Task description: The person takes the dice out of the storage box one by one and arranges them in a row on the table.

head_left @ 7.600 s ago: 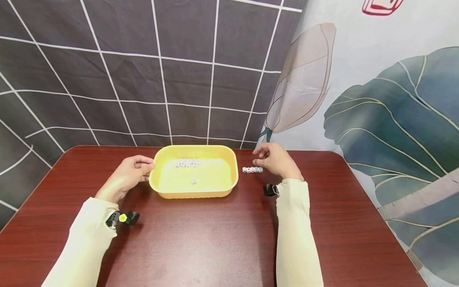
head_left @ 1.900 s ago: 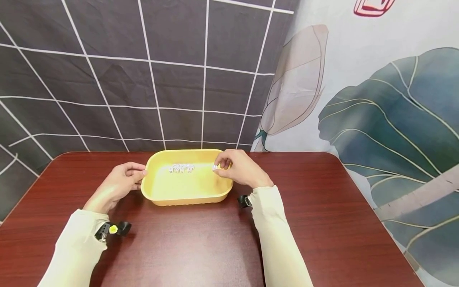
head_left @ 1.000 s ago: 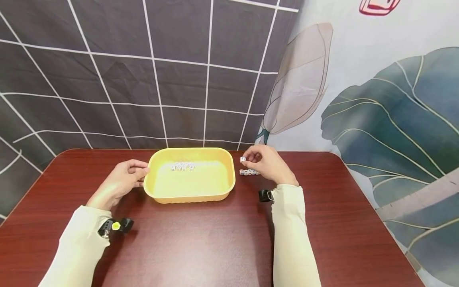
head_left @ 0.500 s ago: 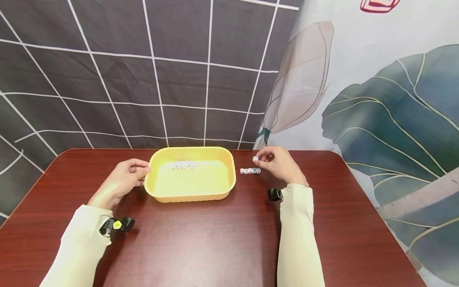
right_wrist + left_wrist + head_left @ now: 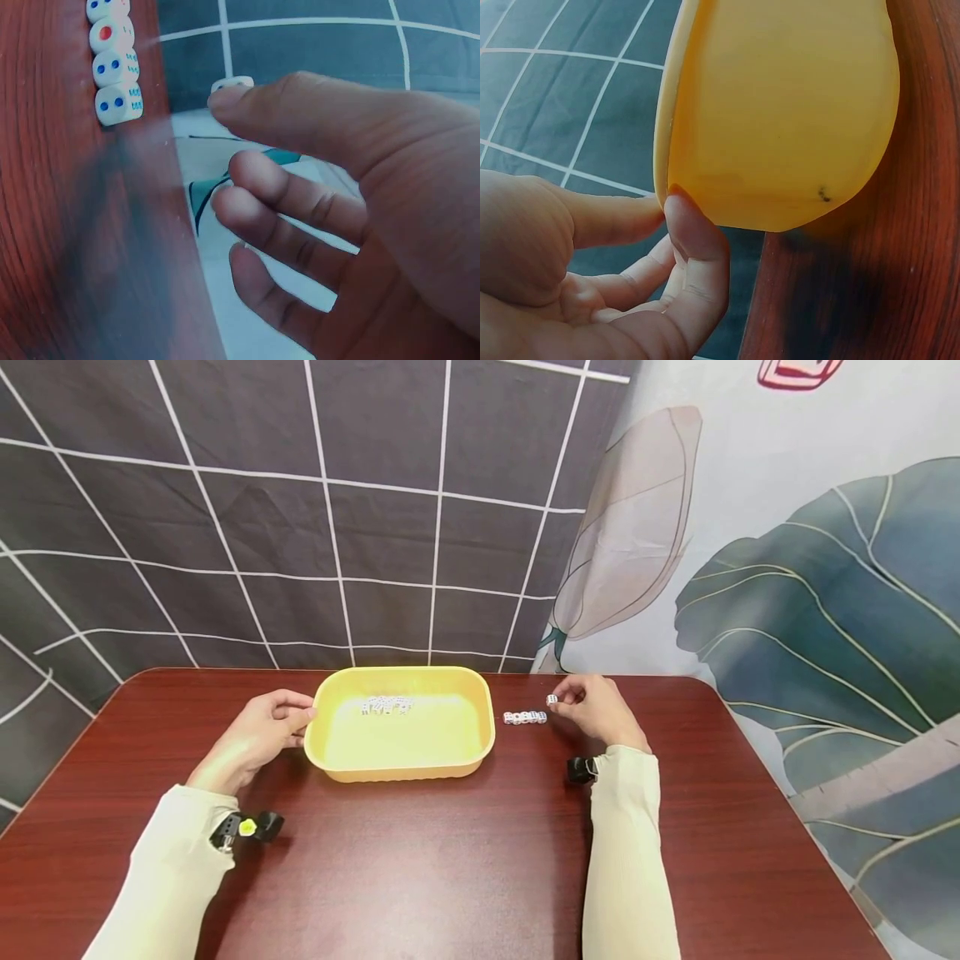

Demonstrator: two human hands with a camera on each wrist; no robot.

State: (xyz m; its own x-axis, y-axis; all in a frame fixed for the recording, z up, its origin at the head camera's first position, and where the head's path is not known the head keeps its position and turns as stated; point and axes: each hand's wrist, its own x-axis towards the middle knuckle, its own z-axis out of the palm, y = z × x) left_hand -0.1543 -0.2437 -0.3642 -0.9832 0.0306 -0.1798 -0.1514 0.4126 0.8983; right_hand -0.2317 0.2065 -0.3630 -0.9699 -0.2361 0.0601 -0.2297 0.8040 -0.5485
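My left hand [image 5: 262,731] pinches the left end of a yellow plastic tray [image 5: 405,774]; the left wrist view has thumb and finger on the rim [image 5: 662,135]. Inside the tray, toward its back, a cluster of small white dice [image 5: 386,705] lies together. My right hand [image 5: 596,710] holds a single die [image 5: 552,700] between thumb and finger, mostly covered by the thumb in the right wrist view. Just left of that hand, a short row of dice [image 5: 525,717] stands on the table beside the tray. Blue and red pips show on the row's dice [image 5: 118,103] up close.
The dark red wooden table [image 5: 420,877] extends in front of the tray and to both sides. A grey cloth with white grid lines [image 5: 390,527] hangs behind it, and a leaf-patterned cloth [image 5: 825,610] hangs at the right.
The right hand has taken the loose die from the tray and carried it rightward, past the row, to the row's right end, lowering it slightly. The left hand keeps its grip on the tray.
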